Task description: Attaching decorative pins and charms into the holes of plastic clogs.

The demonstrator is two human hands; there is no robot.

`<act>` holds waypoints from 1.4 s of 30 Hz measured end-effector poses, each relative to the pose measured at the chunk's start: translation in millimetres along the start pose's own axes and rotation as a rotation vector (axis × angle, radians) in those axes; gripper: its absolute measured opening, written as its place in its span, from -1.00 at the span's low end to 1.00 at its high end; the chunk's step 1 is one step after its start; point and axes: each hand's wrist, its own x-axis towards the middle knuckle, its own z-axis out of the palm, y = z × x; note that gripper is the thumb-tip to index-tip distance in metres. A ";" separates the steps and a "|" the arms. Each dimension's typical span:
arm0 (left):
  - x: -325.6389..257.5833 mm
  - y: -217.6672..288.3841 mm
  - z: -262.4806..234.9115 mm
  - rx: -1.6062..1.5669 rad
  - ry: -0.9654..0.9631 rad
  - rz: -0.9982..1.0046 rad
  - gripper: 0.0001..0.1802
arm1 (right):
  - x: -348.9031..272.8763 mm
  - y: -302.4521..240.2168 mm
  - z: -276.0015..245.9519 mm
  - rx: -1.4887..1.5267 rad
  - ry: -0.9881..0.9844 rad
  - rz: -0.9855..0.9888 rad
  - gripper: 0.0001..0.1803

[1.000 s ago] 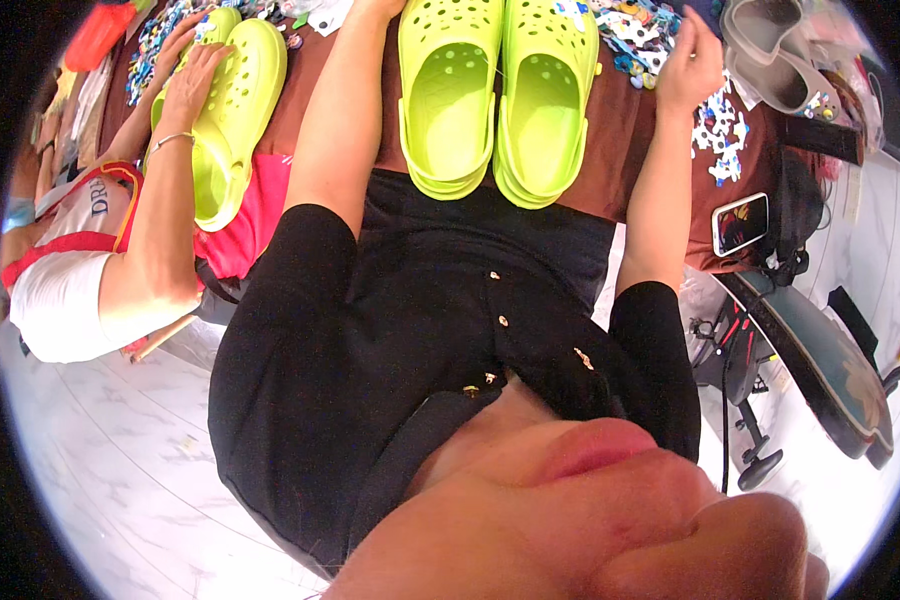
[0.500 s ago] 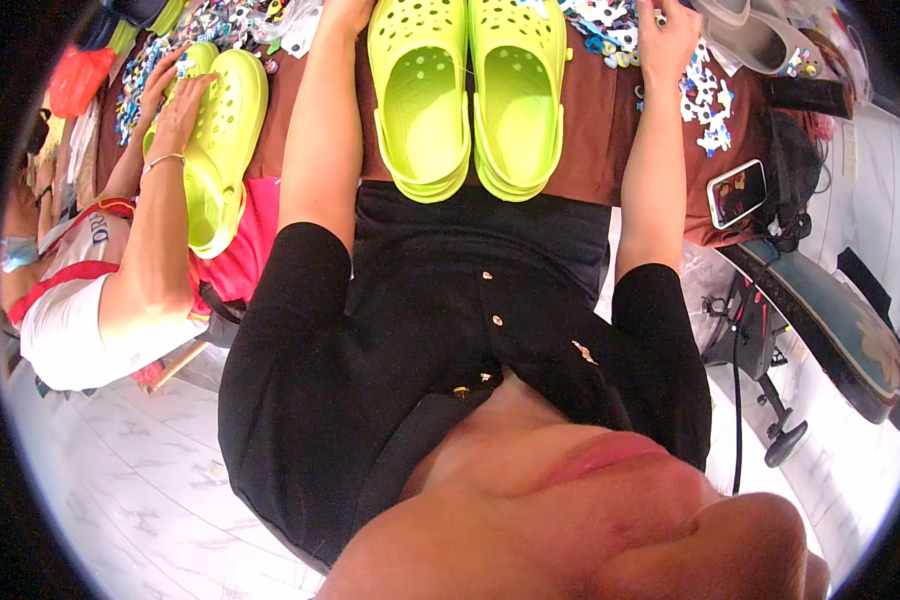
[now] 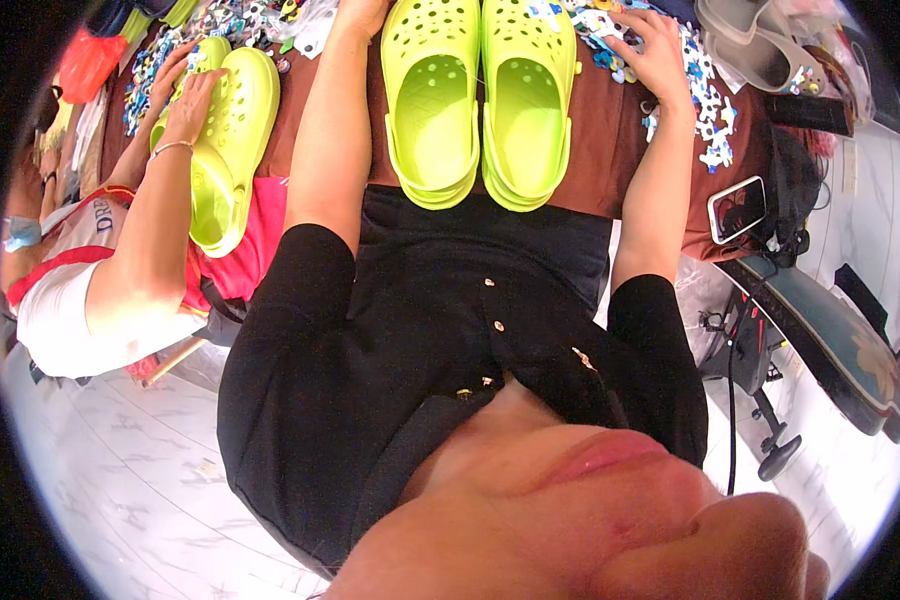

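A pair of lime green clogs [image 3: 433,120] stands side by side on the brown cloth in front of me, heels toward me. A white and blue charm [image 3: 544,12] sits on the upper of the right clog. Beside the left clog is my left hand [image 3: 366,14], cut off by the top edge, so its fingers do not show. My right hand [image 3: 656,55] is right of the clogs, fingers apart over a heap of small colourful shoe charms [image 3: 598,32], with nothing seen in its grasp. More white and blue charms [image 3: 717,120] lie right of that wrist.
To my left, a co-worker's hands [image 3: 192,105] handle another lime clog [image 3: 238,120], with charms beyond. A phone [image 3: 738,210] lies at the right on the brown cloth [image 3: 595,150]. Grey clogs [image 3: 755,50] and a dark box [image 3: 810,113] are at the far right.
My right hand has moved slightly left and toward me, its fingers spreading from a more closed pose over the charms. The whole view has shifted a little; the clogs stay put.
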 end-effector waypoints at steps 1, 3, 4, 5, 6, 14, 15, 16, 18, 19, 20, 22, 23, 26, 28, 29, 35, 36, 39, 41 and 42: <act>0.6 0.0 0.2 -0.003 -0.006 0.004 -0.71 | 1.2 8.5 4.2 -0.044 -0.010 -0.022 -0.66; -1.3 0.6 -1.7 0.005 0.001 0.008 -0.71 | 4.6 7.4 8.4 -0.081 -0.024 -0.050 -0.65; -2.6 0.7 -2.5 0.013 0.004 0.011 -0.71 | 4.0 6.1 10.7 -0.033 -0.018 -0.002 -0.67; -2.4 0.8 -0.5 0.012 0.003 0.011 -0.71 | 3.6 5.2 9.8 0.011 -0.010 0.048 -0.69; -2.6 0.9 1.9 0.009 -0.001 0.008 -0.70 | 3.9 9.2 12.6 0.009 -0.010 0.048 -0.69; -6.1 4.1 5.2 0.018 0.019 -0.011 -0.69 | 6.8 7.1 29.3 0.083 0.411 0.244 -0.82; -5.1 3.7 6.5 0.057 0.027 0.002 -0.70 | 6.3 11.0 30.2 0.081 0.414 0.241 -0.82; -3.5 4.1 8.5 0.097 0.035 0.015 -0.70 | 6.5 14.9 30.3 0.275 0.465 0.293 -0.82; -4.9 6.4 14.7 0.153 0.022 0.056 -0.70 | 6.6 14.3 30.8 0.572 0.522 0.355 -0.82; -6.3 8.2 19.1 0.210 0.009 0.096 -0.70 | 5.7 13.8 30.6 0.573 0.523 0.352 -0.82; -13.3 17.6 24.7 0.275 0.021 0.081 -0.70 | 6.7 1.8 30.6 0.571 0.503 0.361 -0.83; -15.8 15.9 22.2 0.335 -0.028 0.101 -0.71 | 7.1 -10.2 36.8 0.575 0.479 0.352 -0.86; -15.8 17.9 24.9 0.387 -0.090 0.121 -0.71 | 8.2 -14.9 37.9 0.586 0.475 0.339 -0.86; -18.1 29.7 49.4 0.627 -0.214 0.209 -0.71 | 5.9 -32.7 38.0 0.468 0.505 0.131 -0.87; -19.0 45.5 80.1 0.772 -0.274 0.291 -0.69 | 4.9 -43.2 37.7 0.566 0.484 0.118 -0.90; -23.6 55.1 98.2 0.796 -0.313 0.281 -0.69 | 2.8 -50.3 34.1 0.550 0.468 0.122 -0.91; -30.7 31.1 144.2 1.123 -0.529 0.371 -0.59 | 0.9 -73.3 39.1 0.486 0.478 -0.063 -0.92; -30.8 26.1 145.5 1.127 -0.520 0.423 -0.62 | 2.5 -76.9 37.7 0.499 0.455 -0.094 -0.91; -33.9 22.1 148.2 1.087 -0.457 0.286 -0.67 | 6.2 -78.7 35.0 0.520 0.478 -0.162 -0.89; -35.4 24.0 141.3 1.043 -0.475 0.234 -0.69 | 7.4 -81.6 36.2 0.549 0.483 -0.223 -0.83; -35.4 21.1 132.6 0.870 -0.390 0.197 -0.71 | 2.9 -82.9 34.1 0.594 0.375 -0.128 -0.73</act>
